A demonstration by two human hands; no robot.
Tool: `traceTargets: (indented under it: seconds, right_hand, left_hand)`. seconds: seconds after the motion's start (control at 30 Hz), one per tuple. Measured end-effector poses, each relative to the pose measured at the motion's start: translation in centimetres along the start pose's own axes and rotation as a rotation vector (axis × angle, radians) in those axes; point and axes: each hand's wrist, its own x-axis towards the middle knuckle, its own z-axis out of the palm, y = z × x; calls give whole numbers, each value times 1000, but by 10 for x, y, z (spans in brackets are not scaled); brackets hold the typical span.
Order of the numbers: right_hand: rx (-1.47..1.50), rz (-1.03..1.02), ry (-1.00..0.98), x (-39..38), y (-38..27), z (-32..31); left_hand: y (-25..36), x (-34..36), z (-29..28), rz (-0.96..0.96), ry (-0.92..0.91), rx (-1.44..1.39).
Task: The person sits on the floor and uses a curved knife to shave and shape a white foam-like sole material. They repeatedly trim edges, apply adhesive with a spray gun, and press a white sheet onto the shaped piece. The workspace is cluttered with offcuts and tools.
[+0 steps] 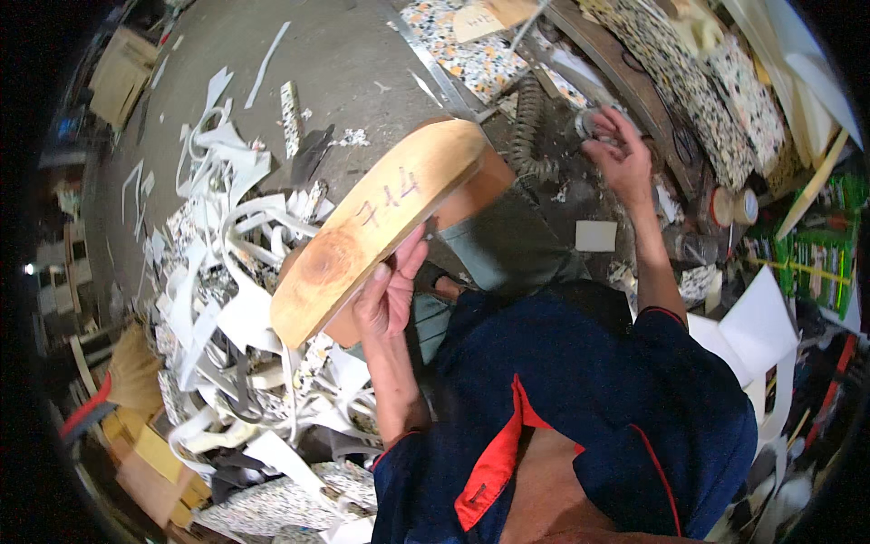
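hands: left gripping, right loose

left hand (391, 295): gripping, left thumb (371, 286) left of the left fingers (415, 252), apart from them. left forearm (396, 385) bare, back behind those fingers toward the body. right hand (619, 154): well apart, forward and right of the left fingers; right fingers (616, 125) part curled, spread, a bit blurred. right forearm (659, 263) bare, behind and right of its fingers.
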Motion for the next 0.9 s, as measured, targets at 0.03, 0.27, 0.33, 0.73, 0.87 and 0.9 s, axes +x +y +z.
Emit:
traceTargets:
  seconds: [0.03, 0.27, 0.33, 0.73, 0.87, 0.9]
  right_hand:
    - [74, -82, -101, -1, -32, 20]
    - [136, -372, -602, 17, -86, 104]
    - [107, -334, -651, 20, -90, 112]
    - [102, -498, -681, 34, -80, 129]
    - [117, -486, -733, 40, -88, 156]
    - [124, -490, -741, 41, -90, 164]
  left_hand:
    - [-1, -1, -1, -6, -5, -15]
    - [-28, 1, -15, 79, -10, -82]
    - [-31, -4, -16, 122, 5, -59]
    - [-34, -36, 1, 245, 40, 4]
    - [-28, -21, -6, 309, 44, -112]
    - [-27, -15, -6, 319, 59, -152]
